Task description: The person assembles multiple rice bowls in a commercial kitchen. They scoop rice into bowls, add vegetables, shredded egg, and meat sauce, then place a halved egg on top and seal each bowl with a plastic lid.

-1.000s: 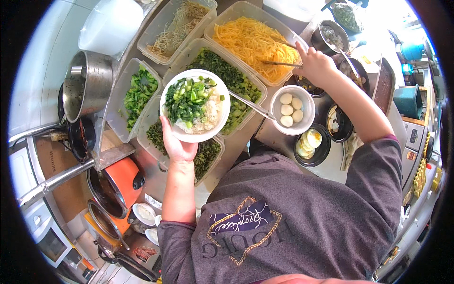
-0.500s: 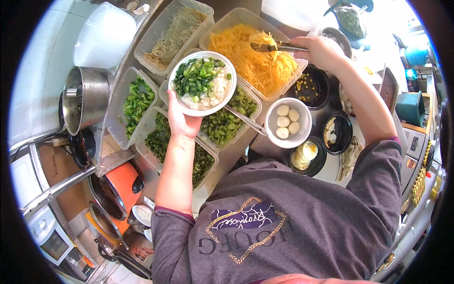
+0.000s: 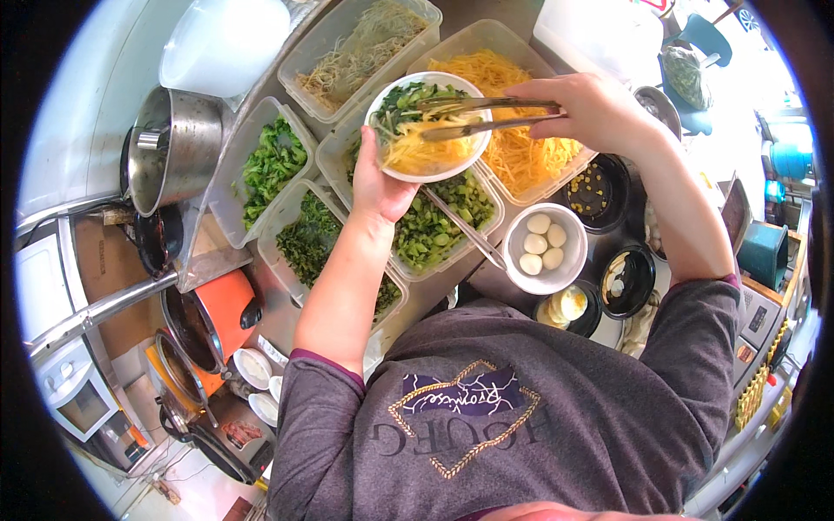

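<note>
— Above the row of clear tubs, what did you have in each hand?

— I held a white bowl [image 3: 429,127] up in my left hand [image 3: 380,181], palm under its near rim, fingers wrapped tight to its side. It hung over the tub of chopped greens [image 3: 434,233] and the edge of the tub of yellow shreds [image 3: 521,156].

— And the other?

— My right hand [image 3: 591,108] was closed around metal tongs [image 3: 486,117], their tips squeezed narrow on a clump of the yellow shreds, just over the bowl. Greens already lay along the far side of the bowl; yellow strands were heaped on the near side.

— What stood around you?

— A tub of pale noodles [image 3: 360,52] sat beyond the bowl, a tub of leafy greens [image 3: 271,165] to its left, a steel pot [image 3: 174,152] further left. Near my right elbow stood a small white bowl of peeled eggs [image 3: 544,247], with dark bowls [image 3: 625,280] beside it.
</note>
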`<action>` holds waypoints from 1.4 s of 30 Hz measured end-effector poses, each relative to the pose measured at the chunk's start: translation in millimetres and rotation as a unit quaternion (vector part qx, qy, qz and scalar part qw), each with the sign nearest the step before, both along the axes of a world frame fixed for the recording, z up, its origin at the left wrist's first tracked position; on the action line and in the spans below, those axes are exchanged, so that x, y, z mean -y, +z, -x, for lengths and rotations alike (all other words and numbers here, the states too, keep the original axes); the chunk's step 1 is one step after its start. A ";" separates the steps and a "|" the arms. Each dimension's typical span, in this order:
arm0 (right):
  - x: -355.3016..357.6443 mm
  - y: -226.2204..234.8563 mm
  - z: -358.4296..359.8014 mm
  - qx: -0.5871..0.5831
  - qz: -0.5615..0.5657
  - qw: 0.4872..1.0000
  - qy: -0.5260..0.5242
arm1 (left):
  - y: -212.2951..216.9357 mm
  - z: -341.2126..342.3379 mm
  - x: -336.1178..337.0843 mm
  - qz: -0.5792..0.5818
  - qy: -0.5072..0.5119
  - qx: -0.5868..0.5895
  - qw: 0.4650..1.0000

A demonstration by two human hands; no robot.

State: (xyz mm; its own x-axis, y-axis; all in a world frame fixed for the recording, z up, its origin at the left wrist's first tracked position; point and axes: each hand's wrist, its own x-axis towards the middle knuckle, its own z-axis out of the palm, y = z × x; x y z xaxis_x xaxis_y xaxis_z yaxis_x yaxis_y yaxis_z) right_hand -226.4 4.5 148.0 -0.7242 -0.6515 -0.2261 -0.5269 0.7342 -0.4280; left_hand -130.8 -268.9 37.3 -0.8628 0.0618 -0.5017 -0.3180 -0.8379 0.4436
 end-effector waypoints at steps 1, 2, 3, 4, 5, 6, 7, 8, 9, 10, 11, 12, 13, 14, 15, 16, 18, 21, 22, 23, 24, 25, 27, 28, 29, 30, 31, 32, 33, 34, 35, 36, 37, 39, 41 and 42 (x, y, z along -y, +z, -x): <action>-2.5 -1.6 2.4 -0.001 -0.003 1.000 -0.019 | 0.4 -1.6 3.0 -0.014 0.011 -0.003 1.000; -5.1 -2.4 4.2 0.003 0.018 1.000 -0.009 | 0.8 -3.4 4.4 -0.018 0.020 -0.007 1.000; -6.4 -3.3 3.9 0.000 0.024 1.000 -0.016 | 1.4 -5.0 4.8 -0.016 0.029 -0.004 0.999; -6.4 -3.6 2.5 0.010 0.004 0.999 -0.043 | 2.0 -5.6 4.4 -0.004 0.044 0.009 0.999; -4.9 -4.1 -1.3 -0.014 0.056 0.998 -0.026 | 2.2 -7.0 1.5 -0.002 0.056 0.001 0.998; -1.8 -5.1 -6.9 -0.022 0.083 0.996 -0.027 | 2.3 -7.0 -1.7 0.000 0.067 0.002 0.998; 2.0 -6.1 -14.0 -0.017 0.098 0.994 -0.042 | 2.4 -7.4 -5.7 0.002 0.078 0.003 0.997; 5.1 -7.6 -22.1 0.010 0.047 0.998 -0.029 | 2.6 -8.0 -9.1 0.002 0.085 -0.008 0.996; 8.5 -10.7 -29.1 -0.004 0.030 0.999 -0.015 | 2.8 -9.5 -12.1 0.011 0.098 0.004 0.995; 10.3 -15.1 -35.5 -0.016 0.043 0.999 0.013 | 3.4 -11.0 -13.1 -0.011 0.100 0.006 0.995; 7.3 -19.6 -39.1 -0.001 0.104 0.995 0.007 | 3.8 -13.9 -13.1 -0.023 0.107 0.000 0.994; 1.9 -25.8 -41.3 0.021 0.112 0.992 -0.052 | 4.2 -18.3 -11.9 -0.031 0.114 -0.015 0.993; -7.2 -32.7 -42.5 0.038 0.153 0.983 -0.095 | 4.4 -24.0 -8.6 -0.035 0.127 -0.009 0.991; -18.7 -40.6 -41.1 0.035 0.224 0.967 -0.113 | 4.1 -31.3 -5.3 -0.041 0.134 -0.015 0.990; -28.3 -50.6 -39.0 0.061 0.194 0.966 -0.161 | 3.4 -40.2 0.0 -0.049 0.130 -0.030 0.990; -37.4 -61.4 -36.3 0.062 0.222 0.959 -0.166 | 1.9 -49.9 4.7 -0.049 0.133 -0.025 0.990; -45.6 -80.3 -33.0 0.000 0.057 0.977 -0.203 | -2.0 -75.9 15.7 -0.066 0.151 -0.044 0.985; -13.4 -94.6 -43.6 -0.156 -0.092 0.973 -0.146 | -5.8 -130.3 37.4 -0.092 0.189 -0.036 0.977; 6.4 -93.2 -49.0 -0.199 -0.088 0.968 -0.127 | -4.3 -150.9 42.6 -0.089 0.199 -0.036 0.975; 36.4 -90.2 -59.3 -0.182 -0.016 0.974 -0.132 | -1.6 -181.0 52.6 -0.088 0.209 -0.024 0.974; 69.8 -84.7 -72.5 -0.122 0.081 0.983 -0.112 | 2.7 -212.6 61.9 -0.056 0.229 -0.013 0.972; 102.5 -80.0 -88.6 -0.033 0.182 0.980 -0.077 | 6.7 -241.2 67.9 -0.041 0.253 0.004 0.967; 176.0 -67.5 -127.0 0.156 0.299 0.941 0.008 | 14.6 -302.9 83.4 -0.013 0.307 0.002 0.952; 214.4 -63.1 -146.0 0.229 0.315 0.919 0.063 | 17.2 -332.3 90.1 0.004 0.336 -0.012 0.942; 254.7 -58.8 -168.7 0.333 0.318 0.884 0.079 | 21.3 -364.1 98.3 0.014 0.359 -0.054 0.932; 296.5 -57.0 -192.9 0.438 0.338 0.825 0.119 | 22.2 -393.1 108.3 0.036 0.398 0.006 0.917; 335.3 -53.7 -216.6 0.490 0.286 0.818 0.096 | 25.5 -423.0 114.3 0.053 0.424 0.003 0.904; 373.5 -49.8 -239.6 0.547 0.287 0.776 0.127 | 29.4 -452.0 121.7 0.055 0.452 0.010 0.890; 414.4 -47.8 -265.3 0.611 0.241 0.751 0.067 | 30.2 -480.6 132.5 0.062 0.471 0.031 0.879; 450.0 -43.8 -285.0 0.689 0.234 0.683 0.067 | 30.8 -504.6 140.5 0.041 0.506 0.080 0.858; 480.6 -37.7 -302.4 0.703 0.206 0.679 0.030 | 31.1 -527.3 150.2 0.055 0.527 0.081 0.844; 508.2 -30.2 -316.4 0.732 0.197 0.651 0.033 | 31.1 -548.0 161.4 0.057 0.543 0.072 0.835; 529.1 -23.3 -329.0 0.677 0.219 0.701 -0.044 | 30.7 -565.6 169.2 0.088 0.547 0.060 0.830; 544.8 -8.5 -322.9 0.401 0.124 0.902 0.106 | 30.3 -594.2 187.9 0.108 0.563 0.058 0.818; 544.6 -0.1 -307.7 0.031 0.060 0.963 0.262 | 28.8 -613.6 205.1 0.105 0.575 0.038 0.811; 538.2 2.5 -299.1 -0.175 0.007 0.934 0.312 | 27.1 -618.3 214.2 0.115 0.562 0.024 0.818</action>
